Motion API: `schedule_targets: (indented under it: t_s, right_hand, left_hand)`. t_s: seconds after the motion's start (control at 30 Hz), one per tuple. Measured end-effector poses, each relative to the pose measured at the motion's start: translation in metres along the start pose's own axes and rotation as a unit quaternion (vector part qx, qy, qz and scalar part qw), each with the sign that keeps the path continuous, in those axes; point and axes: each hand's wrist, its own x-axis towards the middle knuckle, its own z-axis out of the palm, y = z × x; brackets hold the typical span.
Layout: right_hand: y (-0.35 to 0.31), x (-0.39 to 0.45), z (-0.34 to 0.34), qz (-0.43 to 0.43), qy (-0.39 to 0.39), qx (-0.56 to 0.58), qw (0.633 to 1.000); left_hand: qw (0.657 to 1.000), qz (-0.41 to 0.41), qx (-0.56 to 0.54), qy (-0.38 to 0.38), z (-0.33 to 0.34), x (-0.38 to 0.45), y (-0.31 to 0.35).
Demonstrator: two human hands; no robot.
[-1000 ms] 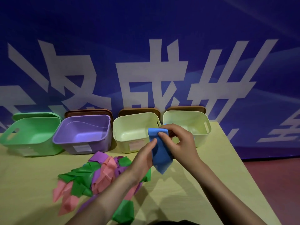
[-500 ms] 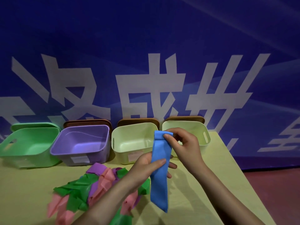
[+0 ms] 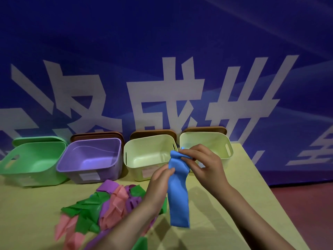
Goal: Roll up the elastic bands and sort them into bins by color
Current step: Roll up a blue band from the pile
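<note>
Nearest me, the pile of loose bands lay unsorted. Above its right edge, my left hand and right hand pinched a hanging blue band, roll barely begun. Beyond the pile, four bins sat apparently empty.

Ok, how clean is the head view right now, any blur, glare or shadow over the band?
Head view: dim, bluish light; blue band and both hands fairly sharp; loose band pile smeared at its lower left edge; hard arm shadows on the table; wide-angle bending at edges.
</note>
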Motion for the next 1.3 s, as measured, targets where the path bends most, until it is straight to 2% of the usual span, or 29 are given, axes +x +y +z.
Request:
schedule_targets:
  t_s: [0.17,0.3,0.5,0.63,0.73,0.83,0.97,1.07,1.17,1.3]
  right_hand:
    - [-0.001,0.001,-0.003,-0.026,-0.002,-0.005,1.0]
    - [0.004,0.0,-0.007,-0.06,-0.038,-0.007,0.997]
    - [0.015,-0.001,-0.013,-0.115,-0.092,-0.079,0.986]
    - [0.014,0.002,-0.01,-0.121,-0.114,-0.103,0.981]
    - [0.013,0.006,-0.013,-0.114,-0.153,-0.076,0.979]
    - [0.008,0.007,-0.015,-0.046,-0.185,-0.012,0.982]
    - [-0.005,0.006,-0.002,0.089,-0.101,0.095,0.986]
    - [-0.016,0.007,0.006,0.251,-0.086,0.194,0.945]
    - [-0.019,0.01,0.008,0.288,-0.11,0.201,0.93]
    - [-0.018,0.012,0.008,0.284,-0.12,0.171,0.936]
  left_hand:
    - [1.0,-0.005,-0.009,0.011,0.005,-0.004,0.008]
    - [0.999,-0.016,-0.042,0.019,0.004,-0.002,0.017]
    - [0.995,-0.057,-0.068,0.034,0.003,0.001,0.012]
    - [0.998,-0.03,-0.048,0.038,0.006,0.002,0.009]
    - [0.997,-0.03,-0.056,0.033,0.004,0.002,0.011]
    - [0.995,-0.039,-0.078,0.048,-0.003,0.006,0.01]
    - [0.998,-0.009,-0.059,0.026,-0.005,0.007,0.008]
    - [0.998,0.031,-0.029,0.036,-0.005,0.008,0.008]
    - [0.998,0.054,0.019,0.037,-0.008,0.007,0.005]
    - [0.998,0.043,0.035,0.029,-0.01,0.004,0.002]
